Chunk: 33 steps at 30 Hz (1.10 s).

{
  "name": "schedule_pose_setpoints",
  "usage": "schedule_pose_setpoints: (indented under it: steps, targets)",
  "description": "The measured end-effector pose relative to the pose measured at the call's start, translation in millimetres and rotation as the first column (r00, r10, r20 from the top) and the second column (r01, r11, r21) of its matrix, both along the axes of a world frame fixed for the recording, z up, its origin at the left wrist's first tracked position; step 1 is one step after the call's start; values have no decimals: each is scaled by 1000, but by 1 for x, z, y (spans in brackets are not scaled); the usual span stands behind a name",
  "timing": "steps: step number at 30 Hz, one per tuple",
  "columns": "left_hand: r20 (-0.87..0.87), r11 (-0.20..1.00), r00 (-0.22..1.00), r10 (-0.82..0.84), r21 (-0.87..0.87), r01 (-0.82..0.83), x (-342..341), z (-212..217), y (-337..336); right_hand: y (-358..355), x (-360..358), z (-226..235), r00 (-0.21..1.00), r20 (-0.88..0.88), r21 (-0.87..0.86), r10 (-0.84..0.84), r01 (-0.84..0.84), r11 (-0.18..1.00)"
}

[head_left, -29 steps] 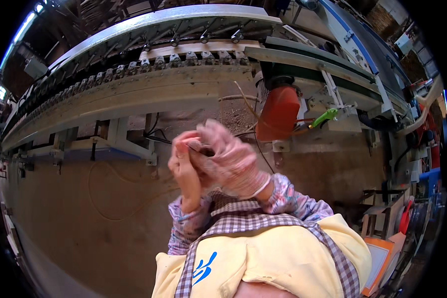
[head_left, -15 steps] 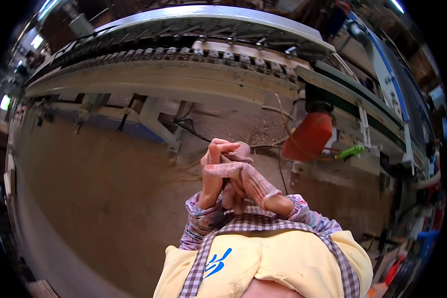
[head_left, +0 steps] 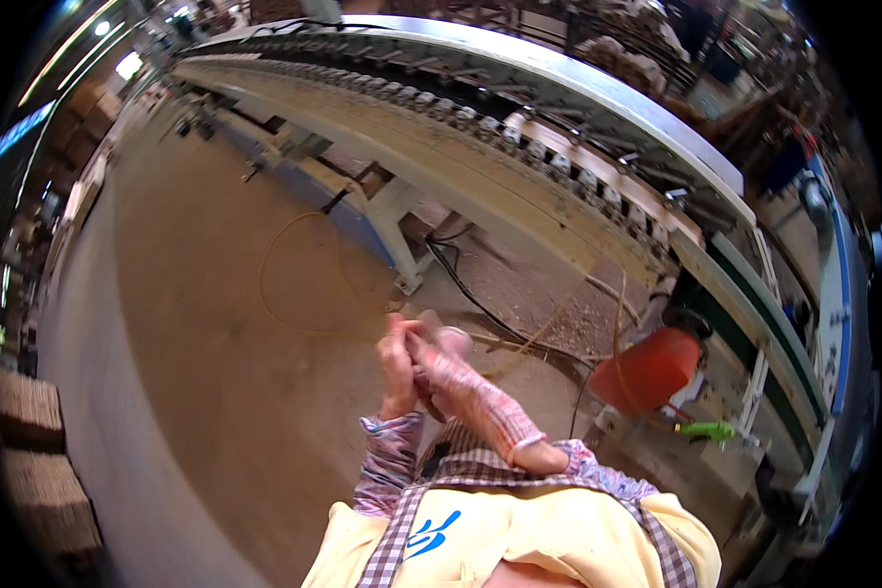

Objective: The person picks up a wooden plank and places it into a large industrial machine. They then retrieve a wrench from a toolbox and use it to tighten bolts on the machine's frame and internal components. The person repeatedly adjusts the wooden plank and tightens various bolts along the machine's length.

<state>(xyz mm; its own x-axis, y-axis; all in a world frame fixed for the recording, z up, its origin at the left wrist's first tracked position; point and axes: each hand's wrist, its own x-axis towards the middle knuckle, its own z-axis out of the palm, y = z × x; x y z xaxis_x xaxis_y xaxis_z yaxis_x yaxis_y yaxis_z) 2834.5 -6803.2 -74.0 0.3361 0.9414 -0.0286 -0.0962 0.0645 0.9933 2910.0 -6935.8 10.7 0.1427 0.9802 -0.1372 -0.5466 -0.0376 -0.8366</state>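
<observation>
My bare left hand (head_left: 396, 365) is raised in front of my apron, its fingers closed against my right hand. A pink-white knit glove (head_left: 498, 416) covers my right hand (head_left: 451, 377), leaving the wrist bare past its cuff. Both hands press together at the fingertips, where motion blurs them. A rounded pink knit part (head_left: 454, 340) shows behind the fingers; whether it belongs to the worn glove or a loose one, I cannot tell. Patterned sleeves cover both forearms above a checked apron (head_left: 461, 441).
A long machine (head_left: 461, 162) with a row of metal clamps runs across the far side. To the right hang a red-orange rounded part (head_left: 647, 370) and a green air gun (head_left: 706, 429). Black cables (head_left: 480, 312) lie on the floor. Stacked boards (head_left: 49, 500) stand at left.
My view has turned left, so the machine slants and the board stacks show. My joined hands have shifted slightly left and lower, still touching.
</observation>
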Motion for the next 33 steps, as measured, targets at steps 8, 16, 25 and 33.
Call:
schedule_pose_setpoints:
  steps: [8, 16, 25, 33]
  targets:
    - [158, 936, 981, 109, -348, -48, -54, 18, -49, 66, -12, 21, 881, -441, -150, 170, -259, 954]
    - [420, 880, 803, 424, -399, -256, -141, 24, 22, 139, -128, 18, 782, -559, -49, 277, -364, 930]
    - [260, 742, 695, 670, -220, -633, -328, 14, 140, 237, -265, 10, 546, -487, 370, 682, -578, 727]
    - [381, 889, 824, 419, -357, -287, -367, 30, 233, 396, -331, 2, 753, -126, 283, 646, -597, 751]
